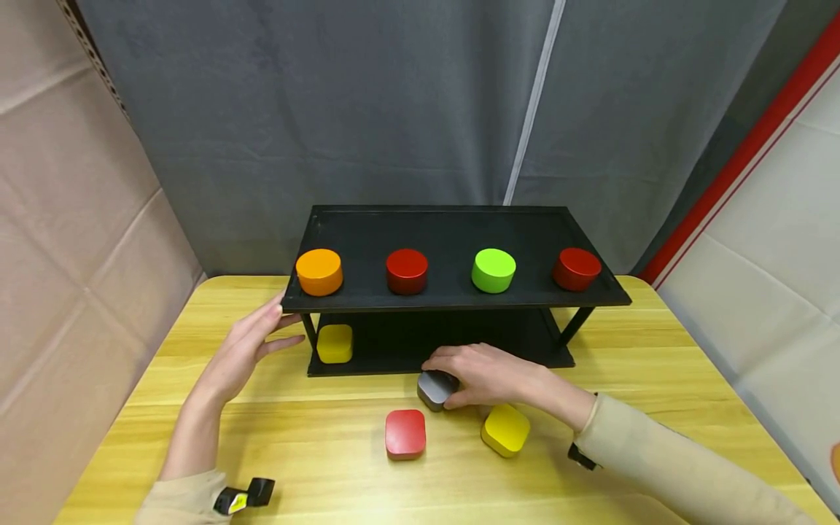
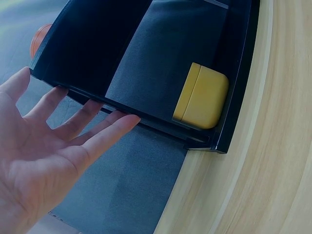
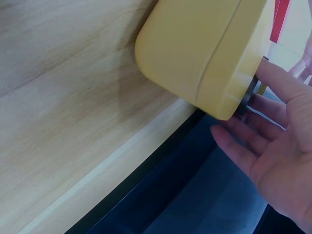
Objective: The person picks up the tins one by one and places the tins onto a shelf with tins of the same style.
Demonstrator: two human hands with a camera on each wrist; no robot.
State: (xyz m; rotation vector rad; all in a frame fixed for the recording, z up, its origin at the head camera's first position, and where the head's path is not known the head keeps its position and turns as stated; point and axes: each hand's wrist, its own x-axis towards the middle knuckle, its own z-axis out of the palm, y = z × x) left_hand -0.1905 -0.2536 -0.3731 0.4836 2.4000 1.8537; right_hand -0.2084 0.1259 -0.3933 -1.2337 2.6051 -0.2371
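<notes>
A black two-tier shelf [image 1: 433,305] stands on the table. My left hand [image 1: 241,348] touches its left side, fingers spread and fairly straight against the edge in the left wrist view. On the lower tier, near that hand, sits a yellow rounded-square block [image 1: 335,344]. My right hand [image 1: 482,375] pinches a dark grey rounded-square block [image 1: 436,390] between thumb and fingers, just in front of the lower tier. In the right wrist view, another yellow block [image 3: 195,48] largely hides the grey one. A red rounded-square block [image 1: 405,434] lies on the table nearby.
Along the upper tier stand an orange round block [image 1: 319,273], a red one [image 1: 407,272], a green one [image 1: 494,270] and a second red one [image 1: 577,269]. The loose yellow block [image 1: 505,430] lies below my right wrist. A grey curtain [image 1: 367,109] hangs behind.
</notes>
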